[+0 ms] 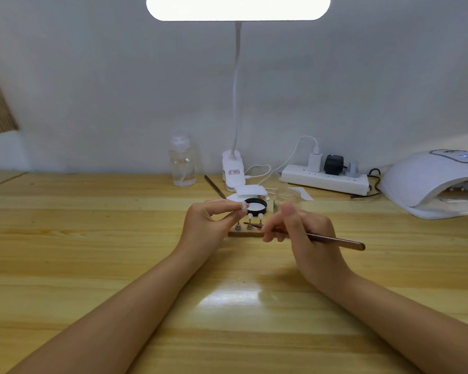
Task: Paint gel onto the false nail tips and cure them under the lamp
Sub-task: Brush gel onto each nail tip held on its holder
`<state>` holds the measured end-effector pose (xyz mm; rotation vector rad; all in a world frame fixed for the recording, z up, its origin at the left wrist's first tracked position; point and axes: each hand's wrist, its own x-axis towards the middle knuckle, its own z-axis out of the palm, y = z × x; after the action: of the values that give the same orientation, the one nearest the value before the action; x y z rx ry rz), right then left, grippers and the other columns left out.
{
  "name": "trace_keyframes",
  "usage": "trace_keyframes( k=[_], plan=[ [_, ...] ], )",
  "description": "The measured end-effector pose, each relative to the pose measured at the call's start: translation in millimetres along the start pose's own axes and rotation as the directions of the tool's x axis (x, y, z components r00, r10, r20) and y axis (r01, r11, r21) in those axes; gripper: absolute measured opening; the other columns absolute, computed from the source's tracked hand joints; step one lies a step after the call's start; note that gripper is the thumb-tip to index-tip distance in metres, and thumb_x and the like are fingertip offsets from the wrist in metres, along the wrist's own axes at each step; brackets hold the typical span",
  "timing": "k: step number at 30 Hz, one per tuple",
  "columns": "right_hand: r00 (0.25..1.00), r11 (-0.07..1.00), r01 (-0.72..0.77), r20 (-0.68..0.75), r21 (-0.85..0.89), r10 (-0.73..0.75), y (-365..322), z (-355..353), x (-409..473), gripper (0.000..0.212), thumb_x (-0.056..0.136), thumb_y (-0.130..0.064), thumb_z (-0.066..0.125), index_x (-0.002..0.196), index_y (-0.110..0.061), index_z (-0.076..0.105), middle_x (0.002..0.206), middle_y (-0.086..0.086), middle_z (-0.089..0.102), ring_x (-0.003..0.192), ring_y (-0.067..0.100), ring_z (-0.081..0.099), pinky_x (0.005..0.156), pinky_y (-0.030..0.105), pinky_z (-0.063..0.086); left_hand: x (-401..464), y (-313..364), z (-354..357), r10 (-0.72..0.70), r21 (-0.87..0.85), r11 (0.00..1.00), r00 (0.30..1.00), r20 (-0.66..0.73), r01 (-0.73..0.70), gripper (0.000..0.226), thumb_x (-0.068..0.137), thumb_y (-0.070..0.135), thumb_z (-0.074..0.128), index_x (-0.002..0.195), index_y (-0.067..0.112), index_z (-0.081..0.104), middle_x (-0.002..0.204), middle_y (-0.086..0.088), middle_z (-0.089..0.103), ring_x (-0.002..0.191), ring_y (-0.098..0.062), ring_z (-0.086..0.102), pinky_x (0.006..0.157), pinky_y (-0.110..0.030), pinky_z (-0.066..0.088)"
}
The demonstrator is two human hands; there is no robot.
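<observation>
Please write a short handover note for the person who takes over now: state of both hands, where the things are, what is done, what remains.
Left hand pinches one nail tip on its stand, lifted above the wooden holder.
Right hand grips the brush, bristles pointing toward the holder.
Other tips stand on the holder; the black gel lid lies behind it.
Curing lamp stands far right.
Done: cannot tell which tips are painted.
Left: paint the held tip, then cure.

The pale pine-wood bench [92,238] is smooth and glossy, mirroring lamp glare; the slim brown brush [333,240] has a shiny lacquered handle; the clear plastic bottle [182,164] looks glossy; the white plastic curing lamp [427,182] is smooth, satin
</observation>
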<state>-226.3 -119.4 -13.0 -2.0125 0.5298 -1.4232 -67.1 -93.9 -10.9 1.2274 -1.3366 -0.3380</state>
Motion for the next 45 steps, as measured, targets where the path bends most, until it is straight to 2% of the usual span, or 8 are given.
trace_keyframes(
  k=[5, 18, 24, 29, 33, 38, 42, 45],
  plan=[
    [0.998, 0.993, 0.053, -0.026, -0.105, -0.056, -2.3, -0.1, 2.9, 0.033, 0.095, -0.032, 0.038, 0.078, -0.020, 0.064, 0.074, -0.013, 0.064, 0.070, -0.006, 0.058, 0.064, 0.007, 0.042, 0.7, -1.1, 0.9, 0.008, -0.004, 1.000, 1.000, 0.012, -0.008, 0.019, 0.073, 0.009, 0.072, 0.087, 0.022, 0.071, 0.079, 0.012, 0.068, 0.086, -0.006, 0.065, 0.079, -0.015, 0.049],
    [0.999, 0.999, -0.048, -0.018, 0.009, 0.048, -0.2, -1.9, 1.2, 0.042, 0.097, -0.032, 0.041, 0.067, -0.017, 0.066, 0.063, -0.001, 0.066, 0.059, -0.001, 0.059, 0.058, 0.013, 0.045, 1.2, -2.8, 2.3, 0.018, -0.005, 1.000, 1.000, 0.012, -0.018, 0.017, 0.073, 0.013, 0.072, 0.079, 0.028, 0.071, 0.078, 0.015, 0.068, 0.086, -0.006, 0.065, 0.078, -0.014, 0.049],
    [0.999, 0.994, 0.021, -0.022, -0.112, -0.023, -1.2, -3.4, 4.7, 0.033, 0.090, -0.039, 0.038, 0.080, -0.023, 0.065, 0.078, -0.015, 0.065, 0.075, -0.004, 0.060, 0.066, 0.008, 0.043, 1.0, -2.1, 1.1, 0.023, 0.040, 0.999, 0.999, 0.029, -0.024, 0.014, 0.076, 0.015, 0.070, 0.090, 0.020, 0.072, 0.083, 0.007, 0.070, 0.091, -0.010, 0.065, 0.083, -0.020, 0.050],
    [0.999, 0.999, -0.036, 0.018, 0.015, 0.036, 0.8, -1.8, 0.7, 0.039, 0.094, -0.033, 0.042, 0.068, -0.018, 0.067, 0.064, -0.002, 0.066, 0.060, 0.002, 0.060, 0.060, 0.015, 0.046, 0.1, -0.3, 0.9, 0.017, 0.068, 0.998, 0.999, 0.044, -0.020, 0.013, 0.079, 0.016, 0.068, 0.092, 0.017, 0.072, 0.086, 0.005, 0.070, 0.094, -0.012, 0.063, 0.088, -0.026, 0.047],
    [0.999, 0.994, 0.042, -0.029, -0.105, -0.045, -2.1, -3.3, 4.3, 0.032, 0.089, -0.039, 0.036, 0.079, -0.027, 0.064, 0.075, -0.016, 0.064, 0.069, -0.005, 0.059, 0.063, 0.008, 0.043, -0.2, 1.6, 1.7, 0.041, 0.096, 0.994, 0.998, 0.042, -0.045, 0.012, 0.080, 0.013, 0.067, 0.089, 0.020, 0.072, 0.083, 0.007, 0.069, 0.092, -0.013, 0.062, 0.088, -0.027, 0.044],
    [1.000, 0.996, -0.012, 0.015, -0.090, 0.013, 1.3, -2.2, 1.7, 0.037, 0.092, -0.037, 0.043, 0.065, -0.025, 0.065, 0.067, -0.004, 0.067, 0.069, 0.005, 0.064, 0.068, 0.027, 0.053, -0.6, 2.7, 1.4, 0.057, 0.124, 0.990, 0.998, 0.027, -0.060, 0.018, 0.081, 0.009, 0.066, 0.093, 0.021, 0.070, 0.080, 0.010, 0.065, 0.091, -0.016, 0.060, 0.086, -0.024, 0.043],
    [0.997, 0.986, 0.064, -0.023, -0.151, -0.068, -1.4, -3.1, 4.1, 0.033, 0.090, -0.039, 0.037, 0.074, -0.028, 0.064, 0.074, -0.013, 0.065, 0.074, -0.001, 0.061, 0.067, 0.013, 0.046, -1.3, 4.0, 2.3, 0.060, 0.151, 0.987, 0.998, 0.017, -0.062, 0.017, 0.080, 0.008, 0.066, 0.091, 0.019, 0.071, 0.080, 0.009, 0.064, 0.093, -0.017, 0.058, 0.087, -0.028, 0.042],
    [0.998, 0.985, 0.050, 0.037, -0.168, -0.045, 2.3, -3.5, 4.3, 0.032, 0.094, -0.037, 0.045, 0.073, -0.023, 0.066, 0.073, -0.011, 0.066, 0.075, 0.002, 0.062, 0.072, 0.023, 0.051, -1.1, 4.1, 2.6, 0.055, 0.170, 0.984, 0.998, 0.009, -0.056, 0.019, 0.080, 0.008, 0.067, 0.092, 0.022, 0.070, 0.081, 0.009, 0.063, 0.094, -0.018, 0.056, 0.088, -0.029, 0.041]
  ],
)
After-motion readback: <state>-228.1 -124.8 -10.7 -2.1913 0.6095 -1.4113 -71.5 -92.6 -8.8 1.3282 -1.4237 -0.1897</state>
